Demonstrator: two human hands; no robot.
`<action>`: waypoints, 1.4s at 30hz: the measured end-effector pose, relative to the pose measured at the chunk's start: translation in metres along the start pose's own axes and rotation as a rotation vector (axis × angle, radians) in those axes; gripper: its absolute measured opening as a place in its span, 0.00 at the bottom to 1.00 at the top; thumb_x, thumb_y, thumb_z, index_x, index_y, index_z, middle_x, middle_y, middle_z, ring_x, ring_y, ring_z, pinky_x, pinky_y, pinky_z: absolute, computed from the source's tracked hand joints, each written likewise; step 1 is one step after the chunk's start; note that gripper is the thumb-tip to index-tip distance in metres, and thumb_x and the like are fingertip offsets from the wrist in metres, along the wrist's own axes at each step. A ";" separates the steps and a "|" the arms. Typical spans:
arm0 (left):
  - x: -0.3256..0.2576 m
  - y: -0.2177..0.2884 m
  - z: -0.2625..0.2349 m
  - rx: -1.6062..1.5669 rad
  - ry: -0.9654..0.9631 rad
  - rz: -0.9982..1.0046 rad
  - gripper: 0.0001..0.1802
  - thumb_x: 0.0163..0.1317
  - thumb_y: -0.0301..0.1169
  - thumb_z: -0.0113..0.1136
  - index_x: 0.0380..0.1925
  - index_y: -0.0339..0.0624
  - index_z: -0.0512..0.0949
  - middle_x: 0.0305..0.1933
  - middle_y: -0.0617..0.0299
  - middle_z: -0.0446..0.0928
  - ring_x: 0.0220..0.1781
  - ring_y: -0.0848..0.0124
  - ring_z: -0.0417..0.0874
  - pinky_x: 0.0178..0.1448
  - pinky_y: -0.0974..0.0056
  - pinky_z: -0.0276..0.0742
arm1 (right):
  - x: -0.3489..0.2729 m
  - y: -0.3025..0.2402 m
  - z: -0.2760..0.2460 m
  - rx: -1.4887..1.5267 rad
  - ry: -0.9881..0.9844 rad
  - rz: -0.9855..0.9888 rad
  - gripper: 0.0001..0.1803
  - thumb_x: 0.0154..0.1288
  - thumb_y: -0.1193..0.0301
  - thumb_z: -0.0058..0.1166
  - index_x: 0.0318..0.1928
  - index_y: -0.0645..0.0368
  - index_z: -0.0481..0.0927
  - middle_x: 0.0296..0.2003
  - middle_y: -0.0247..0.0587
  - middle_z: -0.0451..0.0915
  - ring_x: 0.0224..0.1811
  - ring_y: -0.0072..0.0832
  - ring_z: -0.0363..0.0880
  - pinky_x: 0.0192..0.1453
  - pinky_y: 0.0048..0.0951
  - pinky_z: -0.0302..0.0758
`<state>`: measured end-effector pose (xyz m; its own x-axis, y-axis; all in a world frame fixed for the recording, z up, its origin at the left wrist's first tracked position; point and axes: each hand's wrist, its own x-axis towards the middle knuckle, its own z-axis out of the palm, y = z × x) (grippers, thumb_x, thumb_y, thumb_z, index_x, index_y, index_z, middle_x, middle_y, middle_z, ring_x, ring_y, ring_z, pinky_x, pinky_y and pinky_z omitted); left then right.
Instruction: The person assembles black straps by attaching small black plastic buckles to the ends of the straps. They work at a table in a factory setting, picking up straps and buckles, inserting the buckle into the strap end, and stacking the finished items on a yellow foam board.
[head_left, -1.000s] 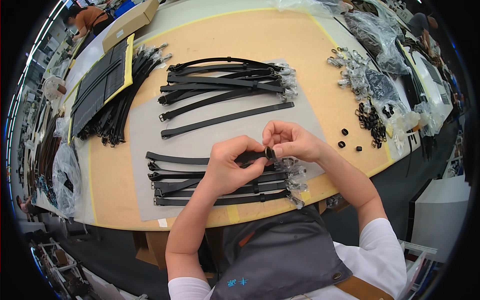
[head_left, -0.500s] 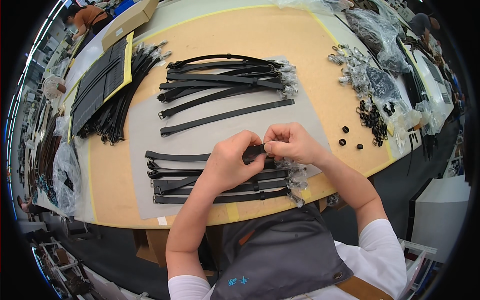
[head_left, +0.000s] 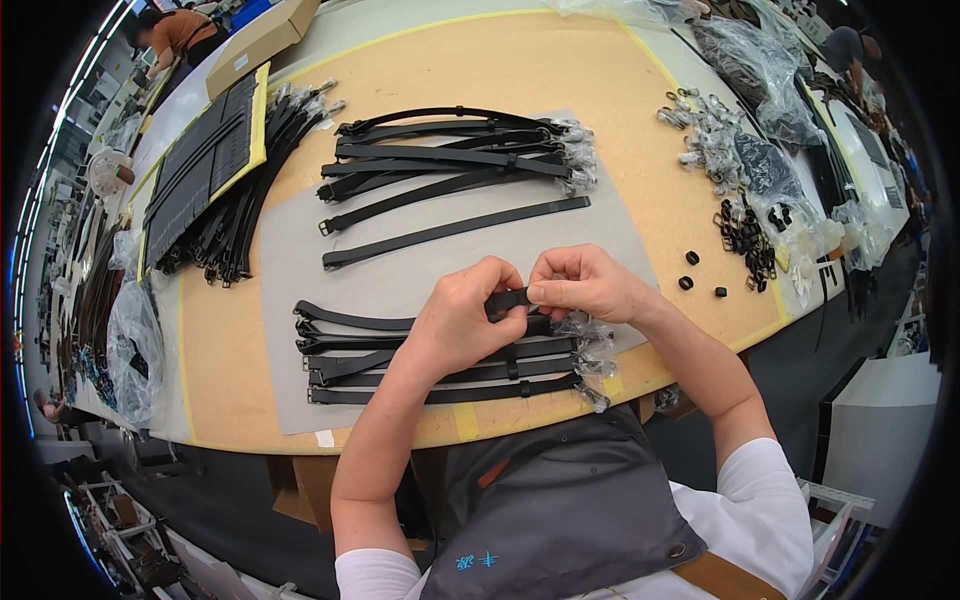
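Note:
Over the near half of the grey mat (head_left: 440, 225), my left hand (head_left: 465, 315) grips a black leather strap (head_left: 508, 300) between thumb and fingers. My right hand (head_left: 590, 288) pinches the same strap near its end, close beside the left. Whether a small loop is on the strap there is hidden by my fingers. Below my hands lies a row of black buckled straps (head_left: 450, 397), their right ends in plastic wrap (head_left: 597, 355). A single strap (head_left: 460, 233) lies just beyond my hands, and a stack of several straps (head_left: 440, 160) lies farther off.
Three small black loops (head_left: 686, 283) lie right of the mat, near a heap of black loops (head_left: 745, 240) and wrapped metal parts (head_left: 710, 135). At left, more straps (head_left: 240, 200) lie by a yellow-edged black board (head_left: 200, 165). A cardboard box (head_left: 262, 45) stands behind it. Other people are farther back.
Both hands stay almost in place on the strap. The piece between them shows slightly more; the straps on the table have not visibly moved.

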<state>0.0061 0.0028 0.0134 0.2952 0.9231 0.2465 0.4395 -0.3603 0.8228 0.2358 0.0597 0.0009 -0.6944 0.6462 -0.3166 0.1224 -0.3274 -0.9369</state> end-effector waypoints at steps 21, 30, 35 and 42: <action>-0.001 -0.003 0.005 0.067 0.004 0.058 0.12 0.54 0.24 0.72 0.38 0.37 0.79 0.31 0.56 0.83 0.30 0.65 0.86 0.36 0.63 0.82 | 0.001 0.000 0.011 -0.138 0.090 -0.063 0.10 0.71 0.67 0.65 0.37 0.61 0.83 0.27 0.27 0.80 0.31 0.13 0.76 0.33 0.20 0.72; -0.003 -0.011 0.007 0.029 -0.029 0.101 0.13 0.55 0.23 0.71 0.39 0.36 0.80 0.34 0.54 0.86 0.34 0.64 0.88 0.38 0.63 0.83 | -0.003 -0.003 0.031 -0.533 0.251 -0.275 0.10 0.63 0.70 0.60 0.36 0.66 0.81 0.23 0.43 0.79 0.27 0.25 0.74 0.34 0.30 0.74; -0.001 -0.003 0.000 0.011 -0.071 0.096 0.13 0.56 0.23 0.72 0.41 0.36 0.81 0.36 0.55 0.87 0.34 0.65 0.88 0.38 0.64 0.83 | -0.002 -0.003 0.026 -0.547 0.229 -0.222 0.10 0.64 0.69 0.60 0.35 0.66 0.81 0.24 0.40 0.80 0.28 0.22 0.73 0.34 0.30 0.72; -0.002 0.003 -0.003 -0.034 -0.039 0.112 0.12 0.56 0.24 0.73 0.39 0.37 0.81 0.32 0.57 0.85 0.31 0.65 0.87 0.37 0.64 0.82 | -0.001 0.009 0.015 -0.073 0.012 -0.173 0.09 0.75 0.68 0.59 0.38 0.60 0.81 0.31 0.23 0.79 0.33 0.11 0.69 0.35 0.20 0.67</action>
<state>0.0041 0.0004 0.0171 0.3739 0.8712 0.3182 0.3732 -0.4554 0.8083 0.2267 0.0454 -0.0049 -0.7012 0.6968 -0.1510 0.0532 -0.1600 -0.9857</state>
